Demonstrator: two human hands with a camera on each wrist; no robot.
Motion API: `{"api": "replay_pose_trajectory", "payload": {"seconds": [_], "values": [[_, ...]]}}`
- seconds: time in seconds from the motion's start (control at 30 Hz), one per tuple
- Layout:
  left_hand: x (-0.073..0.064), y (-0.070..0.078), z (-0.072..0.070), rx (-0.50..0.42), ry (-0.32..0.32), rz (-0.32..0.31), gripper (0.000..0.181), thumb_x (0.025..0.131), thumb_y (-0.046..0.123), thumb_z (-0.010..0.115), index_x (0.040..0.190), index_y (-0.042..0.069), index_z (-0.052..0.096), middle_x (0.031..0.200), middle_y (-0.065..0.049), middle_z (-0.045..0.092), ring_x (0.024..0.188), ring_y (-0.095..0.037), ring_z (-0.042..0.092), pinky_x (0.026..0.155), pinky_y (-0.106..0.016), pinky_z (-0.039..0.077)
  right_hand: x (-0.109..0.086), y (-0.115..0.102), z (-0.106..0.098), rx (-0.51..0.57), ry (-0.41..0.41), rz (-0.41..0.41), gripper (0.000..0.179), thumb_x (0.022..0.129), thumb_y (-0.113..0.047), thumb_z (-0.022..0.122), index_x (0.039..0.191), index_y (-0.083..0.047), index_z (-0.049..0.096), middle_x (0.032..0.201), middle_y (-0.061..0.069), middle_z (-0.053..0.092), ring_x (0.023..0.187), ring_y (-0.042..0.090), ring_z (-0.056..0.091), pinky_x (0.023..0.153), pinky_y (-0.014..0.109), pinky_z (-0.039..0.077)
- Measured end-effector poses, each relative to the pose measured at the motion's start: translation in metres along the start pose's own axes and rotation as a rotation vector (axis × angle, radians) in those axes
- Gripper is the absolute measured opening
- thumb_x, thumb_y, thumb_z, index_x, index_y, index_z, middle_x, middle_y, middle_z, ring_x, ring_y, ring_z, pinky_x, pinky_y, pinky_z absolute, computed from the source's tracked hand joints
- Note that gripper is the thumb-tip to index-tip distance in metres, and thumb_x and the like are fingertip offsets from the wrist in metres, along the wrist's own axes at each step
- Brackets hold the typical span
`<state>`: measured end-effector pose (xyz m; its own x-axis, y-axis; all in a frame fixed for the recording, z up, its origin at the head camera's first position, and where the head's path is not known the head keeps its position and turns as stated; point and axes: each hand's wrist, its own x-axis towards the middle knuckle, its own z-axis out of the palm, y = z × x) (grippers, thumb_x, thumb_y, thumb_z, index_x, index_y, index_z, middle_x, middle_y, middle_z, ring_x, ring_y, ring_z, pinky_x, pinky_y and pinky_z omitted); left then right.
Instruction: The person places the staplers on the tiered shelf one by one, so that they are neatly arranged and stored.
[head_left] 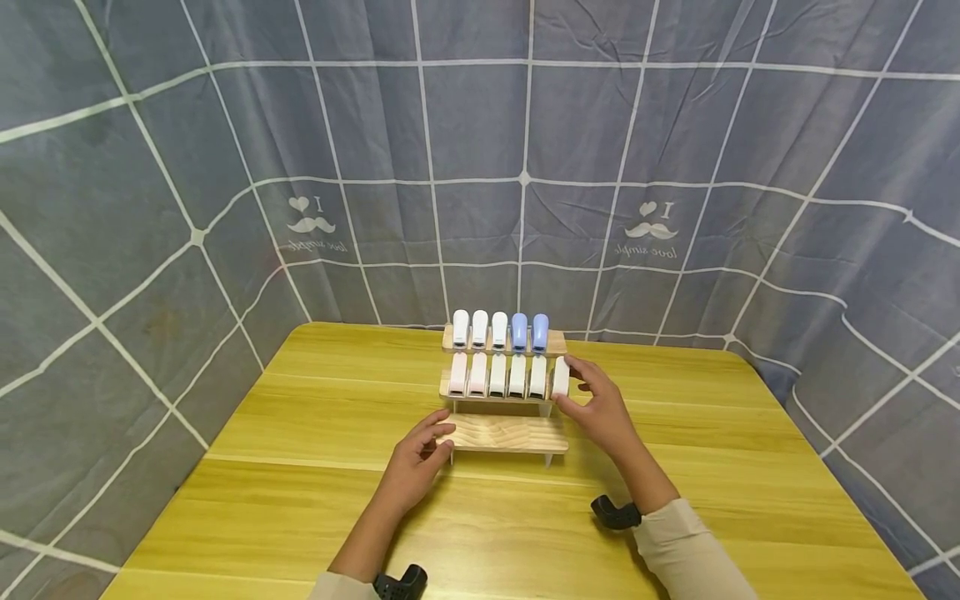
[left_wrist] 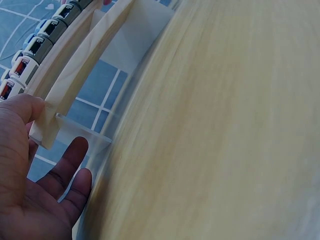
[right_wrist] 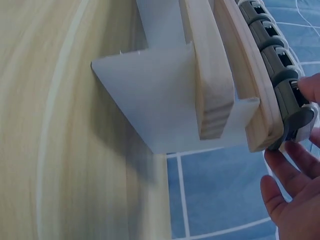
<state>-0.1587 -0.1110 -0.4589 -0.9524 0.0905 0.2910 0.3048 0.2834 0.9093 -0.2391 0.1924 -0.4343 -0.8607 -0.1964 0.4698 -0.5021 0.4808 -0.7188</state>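
Observation:
A three-tier wooden rack (head_left: 502,433) stands on the table and carries two rows of small staplers. My right hand (head_left: 602,410) pinches a white stapler (head_left: 561,377) at the right end of the middle row. In the right wrist view, the fingertips (right_wrist: 310,89) are at the end stapler's grey base (right_wrist: 291,107). At the left end of the lowest board (left_wrist: 65,90), my left hand (head_left: 412,468) holds the wood between thumb and finger; its other fingers are spread below. Several white and pinkish staplers (head_left: 477,375) fill the middle board; the lowest board is bare.
White staplers (head_left: 480,330) and two blue staplers (head_left: 529,332) line the top board. Clear plastic side supports (right_wrist: 150,100) hold the boards above the yellow wood-grain table (head_left: 337,417). A grey checked curtain (head_left: 480,225) surrounds the back and sides.

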Motion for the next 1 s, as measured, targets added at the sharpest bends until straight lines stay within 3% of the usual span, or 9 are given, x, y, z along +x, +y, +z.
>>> {"api": "replay_pose_trajectory", "payload": {"seconds": [0.3,0.63,1.0], "values": [[0.002,0.000,-0.001,0.015,-0.004,-0.004,0.023,0.094,-0.004,0.063,0.117,-0.006,0.068,0.142,-0.020,0.052,0.109,-0.034,0.061,0.082,-0.027,0.050,0.001,-0.001,0.007,-0.003,0.038,-0.003,0.062,0.085,-0.012,0.080,0.139,0.000,0.054,0.133,0.017,0.058,0.119,0.034,0.057,0.093,0.054,0.045],[0.010,-0.038,0.004,0.007,-0.008,0.001,0.024,0.095,0.004,0.066,0.119,0.006,0.070,0.145,-0.009,0.052,0.112,-0.026,0.060,0.084,-0.028,0.050,-0.002,0.001,0.010,0.007,0.060,0.018,0.060,0.086,-0.010,0.079,0.139,0.000,0.053,0.131,0.019,0.058,0.121,0.035,0.057,0.101,0.049,0.044],[0.007,-0.042,0.005,-0.016,-0.014,-0.005,0.024,0.096,0.007,0.066,0.120,0.008,0.070,0.145,-0.005,0.052,0.114,-0.025,0.059,0.084,-0.029,0.050,-0.006,0.004,0.013,-0.057,0.081,-0.028,0.061,0.084,-0.014,0.081,0.137,0.002,0.055,0.130,0.018,0.060,0.118,0.033,0.060,0.098,0.046,0.047]]}}
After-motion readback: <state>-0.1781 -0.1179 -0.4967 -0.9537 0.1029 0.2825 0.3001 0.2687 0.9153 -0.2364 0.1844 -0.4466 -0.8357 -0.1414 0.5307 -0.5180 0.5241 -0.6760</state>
